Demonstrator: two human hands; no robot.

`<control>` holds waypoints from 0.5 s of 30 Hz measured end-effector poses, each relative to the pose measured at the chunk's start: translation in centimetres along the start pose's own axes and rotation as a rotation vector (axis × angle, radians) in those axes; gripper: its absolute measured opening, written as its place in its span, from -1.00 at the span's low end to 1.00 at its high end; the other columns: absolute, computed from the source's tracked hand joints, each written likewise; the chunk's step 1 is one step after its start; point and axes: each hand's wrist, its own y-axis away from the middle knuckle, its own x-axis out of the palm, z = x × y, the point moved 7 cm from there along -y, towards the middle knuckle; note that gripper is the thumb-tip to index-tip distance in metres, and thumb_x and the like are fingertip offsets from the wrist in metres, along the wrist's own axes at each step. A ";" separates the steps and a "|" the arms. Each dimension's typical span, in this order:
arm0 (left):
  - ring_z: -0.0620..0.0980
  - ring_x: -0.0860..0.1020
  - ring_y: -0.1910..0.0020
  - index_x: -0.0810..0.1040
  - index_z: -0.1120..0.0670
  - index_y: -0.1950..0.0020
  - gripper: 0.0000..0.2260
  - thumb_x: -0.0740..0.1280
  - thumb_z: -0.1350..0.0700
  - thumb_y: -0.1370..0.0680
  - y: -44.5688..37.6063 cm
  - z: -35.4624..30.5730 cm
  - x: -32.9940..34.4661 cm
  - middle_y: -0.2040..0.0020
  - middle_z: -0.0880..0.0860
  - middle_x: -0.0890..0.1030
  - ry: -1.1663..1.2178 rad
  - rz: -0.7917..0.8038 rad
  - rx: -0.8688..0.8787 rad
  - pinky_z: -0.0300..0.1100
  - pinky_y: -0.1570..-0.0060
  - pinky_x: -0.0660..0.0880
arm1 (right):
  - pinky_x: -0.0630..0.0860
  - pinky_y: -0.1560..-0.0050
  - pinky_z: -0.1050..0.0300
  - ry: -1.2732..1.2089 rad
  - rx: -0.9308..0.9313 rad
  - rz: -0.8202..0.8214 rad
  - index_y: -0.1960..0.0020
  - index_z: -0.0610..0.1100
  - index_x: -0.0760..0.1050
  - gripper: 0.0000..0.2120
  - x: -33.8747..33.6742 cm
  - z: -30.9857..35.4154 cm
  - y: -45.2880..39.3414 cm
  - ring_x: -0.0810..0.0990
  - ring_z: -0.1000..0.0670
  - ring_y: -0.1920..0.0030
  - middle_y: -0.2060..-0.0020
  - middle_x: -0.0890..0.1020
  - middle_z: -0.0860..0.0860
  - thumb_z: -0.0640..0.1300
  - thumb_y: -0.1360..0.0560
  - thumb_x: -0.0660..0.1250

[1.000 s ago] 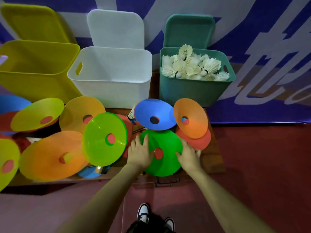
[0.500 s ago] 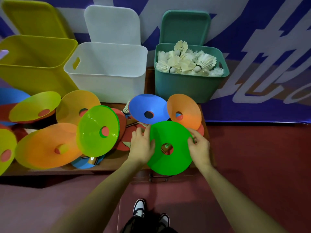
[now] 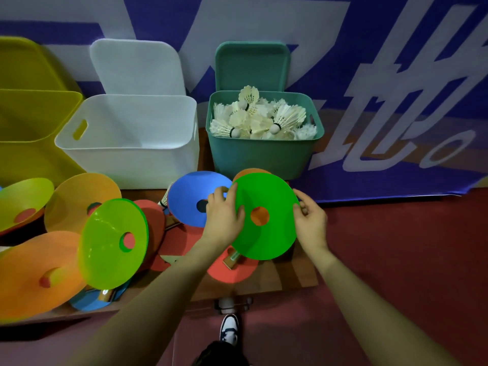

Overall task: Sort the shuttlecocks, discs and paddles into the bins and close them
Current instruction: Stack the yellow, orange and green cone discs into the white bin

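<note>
Both hands, left (image 3: 224, 215) and right (image 3: 311, 223), grip the green disc (image 3: 264, 233) by opposite rims at frame centre, fingers curled on its edges, likely to carry it level. Upper centre, the white bin (image 3: 126, 154) stands open, probably its destination.

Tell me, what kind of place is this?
Probably a sports hall or its equipment corner. A teal bin is heaped with shuttlecocks, coloured training discs such as the green disc lie over paddles on a low wooden platform, and a large printed banner hangs above a red floor.

white bin (image 3: 126, 143) open, discs (image 3: 113, 241) crowding left
</note>
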 end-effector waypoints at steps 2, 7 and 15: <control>0.26 0.32 -0.14 0.23 0.16 -0.47 -0.49 0.27 0.14 -0.55 -1.9 -0.1 0.6 -0.26 0.26 0.35 0.014 0.007 -0.006 0.04 -0.12 0.28 | 0.48 0.18 0.31 0.017 0.009 -0.010 -0.21 -0.11 0.54 -0.68 0.2 -0.1 -1.9 0.56 0.21 0.25 0.16 0.64 0.04 -0.34 -0.51 0.25; 0.22 0.32 -0.15 0.21 0.15 -0.48 -0.48 0.26 0.16 -0.54 -6.4 0.4 2.8 -0.27 0.22 0.34 0.056 0.065 -0.010 0.04 -0.13 0.31 | 0.48 0.19 0.13 0.124 0.087 0.013 -0.22 -0.12 0.53 -0.68 1.1 -1.3 -6.6 0.54 0.08 0.29 0.31 0.57 0.05 -0.34 -0.51 0.25; 0.22 0.19 -0.37 0.03 0.19 -0.51 -0.40 0.21 0.15 -0.53 -8.2 3.5 7.1 -0.45 0.21 0.18 -0.057 0.232 -0.103 0.02 -0.30 0.17 | 0.49 -0.12 -0.09 0.485 0.294 0.231 -0.29 -0.03 0.45 -0.49 3.0 -9.0 -9.2 0.58 -0.17 -0.08 -0.08 0.60 -0.13 -0.31 -0.36 0.29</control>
